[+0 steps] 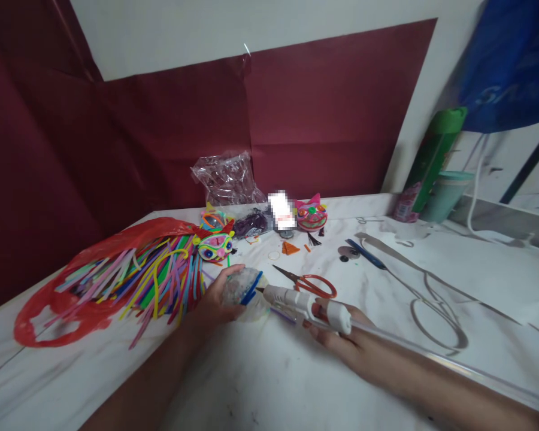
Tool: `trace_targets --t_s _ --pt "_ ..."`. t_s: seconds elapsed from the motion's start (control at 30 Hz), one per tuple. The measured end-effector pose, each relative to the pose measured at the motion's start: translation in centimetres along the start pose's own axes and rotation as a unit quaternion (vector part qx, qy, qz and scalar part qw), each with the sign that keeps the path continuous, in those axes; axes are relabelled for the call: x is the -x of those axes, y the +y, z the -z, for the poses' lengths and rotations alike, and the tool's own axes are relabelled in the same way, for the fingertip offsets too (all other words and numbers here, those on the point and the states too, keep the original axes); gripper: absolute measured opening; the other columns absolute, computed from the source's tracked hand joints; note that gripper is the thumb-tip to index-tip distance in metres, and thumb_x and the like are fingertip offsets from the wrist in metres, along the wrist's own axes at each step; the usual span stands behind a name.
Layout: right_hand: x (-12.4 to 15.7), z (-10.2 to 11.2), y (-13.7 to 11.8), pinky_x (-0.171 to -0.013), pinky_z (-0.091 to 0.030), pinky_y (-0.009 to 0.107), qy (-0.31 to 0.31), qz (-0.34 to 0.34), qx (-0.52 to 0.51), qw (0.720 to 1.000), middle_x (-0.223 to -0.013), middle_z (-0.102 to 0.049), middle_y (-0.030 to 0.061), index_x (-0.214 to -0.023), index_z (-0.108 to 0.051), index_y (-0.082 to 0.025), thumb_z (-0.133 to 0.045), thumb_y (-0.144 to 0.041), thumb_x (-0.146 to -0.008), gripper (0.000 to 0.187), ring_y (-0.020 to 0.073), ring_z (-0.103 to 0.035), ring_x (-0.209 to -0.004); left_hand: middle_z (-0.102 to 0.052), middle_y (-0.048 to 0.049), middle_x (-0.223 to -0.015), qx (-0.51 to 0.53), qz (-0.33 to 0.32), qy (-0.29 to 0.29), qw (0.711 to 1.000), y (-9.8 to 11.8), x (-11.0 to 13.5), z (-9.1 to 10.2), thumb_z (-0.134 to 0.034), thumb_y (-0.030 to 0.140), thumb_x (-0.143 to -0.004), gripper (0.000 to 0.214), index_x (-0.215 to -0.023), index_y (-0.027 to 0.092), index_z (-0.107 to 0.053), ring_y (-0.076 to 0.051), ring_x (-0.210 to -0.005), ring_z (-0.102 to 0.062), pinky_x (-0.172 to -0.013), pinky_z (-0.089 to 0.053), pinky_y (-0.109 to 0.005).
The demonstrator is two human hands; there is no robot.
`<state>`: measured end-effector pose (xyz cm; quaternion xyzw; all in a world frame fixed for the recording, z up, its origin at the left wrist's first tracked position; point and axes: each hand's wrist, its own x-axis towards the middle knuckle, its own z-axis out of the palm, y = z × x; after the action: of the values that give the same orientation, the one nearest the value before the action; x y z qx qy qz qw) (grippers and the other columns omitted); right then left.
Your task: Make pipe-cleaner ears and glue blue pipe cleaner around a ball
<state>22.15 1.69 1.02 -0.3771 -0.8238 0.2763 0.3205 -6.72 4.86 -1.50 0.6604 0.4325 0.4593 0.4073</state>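
My left hand (215,299) is curled around a small round craft piece (245,288), pale with a blue strip on it, resting on the white marbled table (251,377). My right hand (336,332) grips a white glue gun (296,301), with its nozzle touching the piece. A clear glue stick (431,359) trails back from the gun along my right forearm. Red-handled scissors (312,282) lie just beyond the gun.
A red plastic bag (72,287) spilling several coloured pipe cleaners (161,275) lies at left. Two finished mask-like figures (215,245) (312,215) stand behind, by a clear bag (227,176). A green can (431,158) and a teal cup (444,194) stand at right.
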Motion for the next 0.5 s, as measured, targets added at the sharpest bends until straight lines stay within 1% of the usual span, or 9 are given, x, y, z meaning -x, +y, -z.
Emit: trace_targets --t_s 0.07,0.2,0.3,0.4,0.5 --pt "0.06 0.13 -0.28 -0.058 -0.047 0.024 -0.003 0.002 0.002 1.0 -0.072 -0.062 0.001 -0.079 -0.061 -0.023 -0.048 -0.028 -0.084 0.015 0.0173 -0.059 -0.066 -0.054 -0.0108 -0.132 -0.033 -0.018 -0.01 0.999 -0.04 -0.03 0.23 -0.08 0.029 -0.063 0.073 -0.129 0.024 -0.049 -0.035 -0.12 -0.051 -0.098 -0.041 -0.041" --pt "0.19 0.38 -0.88 -0.05 -0.04 0.02 -0.023 0.023 0.008 0.999 -0.066 -0.053 -0.0027 -0.072 -0.048 -0.021 -0.046 -0.022 -0.085 0.013 0.0115 -0.051 -0.056 -0.049 -0.0118 -0.137 -0.109 -0.076 0.004 0.991 -0.38 -0.1 0.21 -0.077 0.032 -0.063 0.073 -0.129 0.022 -0.048 -0.036 -0.13 -0.04 -0.108 -0.032 -0.048" --pt "0.22 0.38 -1.06 -0.048 -0.037 0.019 -0.041 0.042 0.009 0.998 -0.065 -0.047 -0.0037 -0.07 -0.041 -0.021 -0.044 -0.017 -0.084 0.015 0.0097 -0.047 -0.054 -0.049 -0.01 -0.137 -0.145 -0.099 0.01 0.984 -0.63 -0.17 0.02 -0.074 0.036 -0.064 0.072 -0.129 0.026 -0.046 -0.037 -0.13 -0.04 -0.109 -0.032 -0.053" --pt "0.14 0.2 -0.92 -0.048 -0.036 0.019 -0.045 0.056 0.002 0.997 -0.065 -0.045 -0.0039 -0.07 -0.04 -0.021 -0.044 -0.016 -0.083 0.014 0.0095 -0.047 -0.054 -0.049 -0.0099 -0.137 -0.158 -0.106 0.011 0.982 -0.8 -0.22 -0.09 -0.073 0.038 -0.065 0.072 -0.13 0.027 -0.045 -0.037 -0.13 -0.041 -0.108 -0.034 -0.055" --pt "-0.03 0.11 -0.76 -0.049 -0.037 0.019 -0.043 0.058 0.006 0.997 -0.064 -0.045 -0.004 -0.071 -0.039 -0.021 -0.043 -0.016 -0.084 0.015 0.0094 -0.046 -0.054 -0.048 -0.0101 -0.137 -0.169 -0.122 0.011 0.978 -0.96 -0.23 -0.17 -0.072 0.036 -0.065 0.071 -0.13 0.027 -0.044 -0.037 -0.131 -0.04 -0.109 -0.034 -0.055"
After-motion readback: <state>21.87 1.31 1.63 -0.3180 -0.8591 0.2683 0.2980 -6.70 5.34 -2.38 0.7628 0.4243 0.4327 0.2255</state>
